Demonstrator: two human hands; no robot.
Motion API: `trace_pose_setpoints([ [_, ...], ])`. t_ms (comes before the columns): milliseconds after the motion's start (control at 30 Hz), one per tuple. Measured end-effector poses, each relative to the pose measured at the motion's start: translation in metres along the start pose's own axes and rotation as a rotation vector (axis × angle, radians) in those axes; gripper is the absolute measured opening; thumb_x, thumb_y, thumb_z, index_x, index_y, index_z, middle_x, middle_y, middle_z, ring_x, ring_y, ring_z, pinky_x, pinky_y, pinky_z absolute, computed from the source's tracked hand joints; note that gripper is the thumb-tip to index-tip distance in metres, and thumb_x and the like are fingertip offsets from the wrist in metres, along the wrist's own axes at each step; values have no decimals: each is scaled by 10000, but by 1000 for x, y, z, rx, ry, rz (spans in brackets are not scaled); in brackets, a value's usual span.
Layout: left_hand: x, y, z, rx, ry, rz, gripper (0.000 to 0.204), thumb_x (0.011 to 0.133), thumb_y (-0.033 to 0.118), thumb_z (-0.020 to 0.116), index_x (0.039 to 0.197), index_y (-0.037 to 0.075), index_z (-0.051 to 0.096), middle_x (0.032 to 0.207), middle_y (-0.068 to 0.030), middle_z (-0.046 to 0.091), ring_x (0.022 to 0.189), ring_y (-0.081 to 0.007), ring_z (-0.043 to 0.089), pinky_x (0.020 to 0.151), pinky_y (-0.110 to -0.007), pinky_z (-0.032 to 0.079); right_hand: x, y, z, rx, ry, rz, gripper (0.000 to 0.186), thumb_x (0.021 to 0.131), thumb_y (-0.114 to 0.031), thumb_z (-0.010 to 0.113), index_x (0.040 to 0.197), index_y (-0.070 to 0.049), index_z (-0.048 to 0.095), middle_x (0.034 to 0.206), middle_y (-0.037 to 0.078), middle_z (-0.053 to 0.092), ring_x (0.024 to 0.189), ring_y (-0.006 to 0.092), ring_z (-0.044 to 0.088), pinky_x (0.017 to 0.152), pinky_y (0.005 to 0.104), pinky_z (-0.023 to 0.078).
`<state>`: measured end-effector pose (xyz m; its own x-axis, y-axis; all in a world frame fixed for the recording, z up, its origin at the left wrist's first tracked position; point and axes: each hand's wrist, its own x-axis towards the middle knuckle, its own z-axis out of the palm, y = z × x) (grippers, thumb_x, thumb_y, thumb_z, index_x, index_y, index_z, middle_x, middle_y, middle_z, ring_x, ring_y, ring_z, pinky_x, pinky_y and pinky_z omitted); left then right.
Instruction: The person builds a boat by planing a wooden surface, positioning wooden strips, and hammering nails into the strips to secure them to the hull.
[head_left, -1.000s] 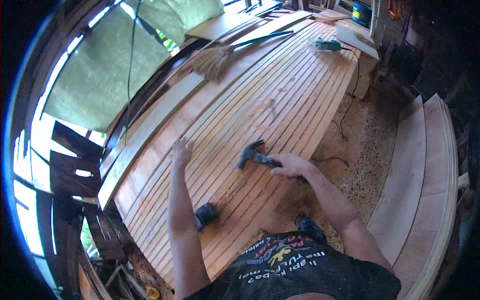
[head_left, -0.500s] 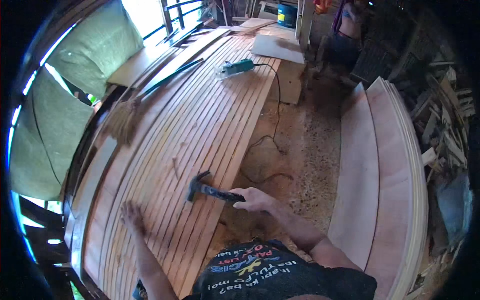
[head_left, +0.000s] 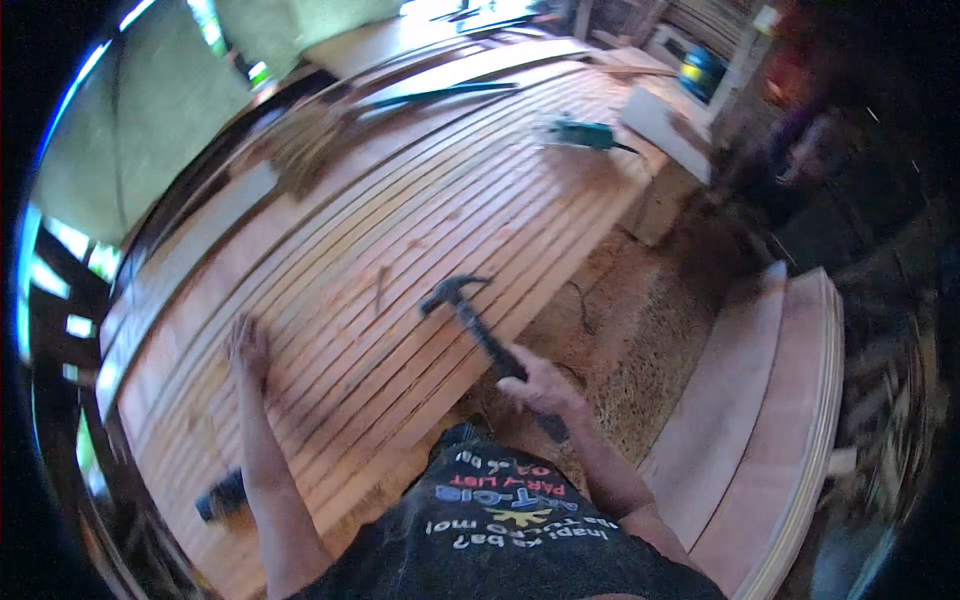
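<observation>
My right hand [head_left: 548,386] is wrapped round the black handle of a claw hammer [head_left: 483,336]. The hammer's head points away from me, above the near right part of a row of long wooden strips [head_left: 430,345]; the gap below it cannot be judged. On the strips to the left lies my left hand [head_left: 248,352], empty, with fingers stretched out and slightly smeared by motion. A thin sliver of wood [head_left: 381,290] rests on the strips between the hands. Beside my left forearm sits a dark object [head_left: 222,496], its kind unclear.
A green corded power tool [head_left: 583,134] rests on the strips' far end. A straw broom [head_left: 303,150] and a teal bar [head_left: 445,95] lie along the far left side. Stacked plywood sheets [head_left: 765,400] stand on the right, beyond the sawdust-covered floor [head_left: 640,310].
The view has turned, shifting the strips and the power tool in it. The hammer has swung from pointing left to pointing away, still in my right hand. My left hand stays on the strips.
</observation>
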<state>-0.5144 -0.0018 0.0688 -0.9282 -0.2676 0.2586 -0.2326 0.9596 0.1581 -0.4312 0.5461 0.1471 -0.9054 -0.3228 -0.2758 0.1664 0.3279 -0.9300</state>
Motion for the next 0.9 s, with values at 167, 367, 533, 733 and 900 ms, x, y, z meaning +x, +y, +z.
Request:
trace_pose_setpoints([
  [167, 20, 51, -13, -164, -51, -196, 476, 929, 450, 458, 1241, 106, 560, 1431, -98, 434, 1361, -280, 341, 1107, -507, 221, 55, 5, -82, -534, 59, -442, 578, 817, -132, 669, 1360, -97, 473, 843, 65, 621, 598, 121, 583, 560, 284, 504],
  [367, 6, 69, -16, 81, -79, -389, 596, 932, 510, 411, 1403, 144, 401, 1511, -71, 313, 1409, -266, 249, 1130, -549, 152, 135, -39, -110, -537, 79, -145, 352, 809, -134, 702, 1145, -64, 625, 942, 131, 681, 801, 191, 660, 741, 299, 518],
  [533, 14, 73, -9, 73, 76, -332, 551, 923, 492, 450, 1352, 148, 478, 1475, -63, 375, 1381, -255, 304, 1113, -560, 174, 200, -45, -97, -505, 185, -463, 204, 839, -116, 679, 1021, -24, 674, 863, 102, 686, 775, 196, 660, 726, 298, 519],
  [733, 50, 87, 14, -163, 343, 27, 256, 861, 261, 601, 1049, 94, 649, 1069, -104, 657, 1051, -299, 594, 918, -470, 437, 288, -74, -83, -508, 195, -723, 153, 835, -124, 672, 973, -63, 699, 896, 115, 693, 820, 231, 670, 746, 329, 521],
  [900, 109, 183, -2, -255, 259, 43, 207, 843, 208, 604, 982, 68, 668, 1000, -138, 668, 957, -314, 624, 852, -392, 490, 368, -72, -94, -585, 320, -667, 188, 795, -247, 690, 915, -104, 718, 947, 96, 690, 877, 284, 660, 781, 367, 513],
])
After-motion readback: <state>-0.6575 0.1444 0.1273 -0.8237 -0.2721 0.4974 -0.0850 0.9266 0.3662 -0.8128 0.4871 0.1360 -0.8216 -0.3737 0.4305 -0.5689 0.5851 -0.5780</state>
